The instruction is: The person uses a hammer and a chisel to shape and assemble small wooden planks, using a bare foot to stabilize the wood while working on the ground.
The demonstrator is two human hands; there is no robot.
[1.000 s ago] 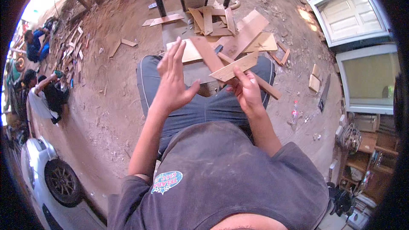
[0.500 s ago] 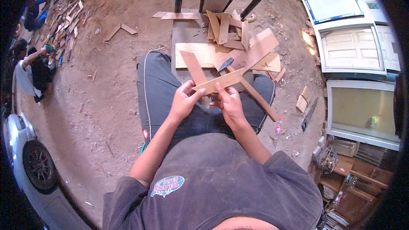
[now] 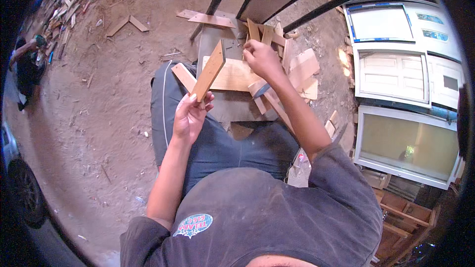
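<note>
My left hand (image 3: 190, 113) grips two wooden slats (image 3: 212, 71) near the end where they overlap; they spread apart in a V over my left thigh. My right hand (image 3: 261, 59) is stretched forward over the grey bench (image 3: 217, 104), beside the pile of cut slats. Its fingers are drawn together in a pinch, and I cannot make out anything between them. Under my right forearm lies a hammer (image 3: 261, 90) with a dark head and wooden handle. A wide pale board (image 3: 231, 75) lies flat across the bench.
Angle-cut slats (image 3: 212, 20) lie at the bench's far end, beneath a dark metal frame (image 3: 297, 20). Another V-shaped pair (image 3: 129, 24) rests on the dirt floor. White framed panels (image 3: 393, 71) stand at the right. At far left are a person (image 3: 30, 64) and a car (image 3: 22, 188).
My right hand has let go of the joined slats and reached forward to the bench. My left hand has moved left and turned the slats upward. The view has shifted slightly.
</note>
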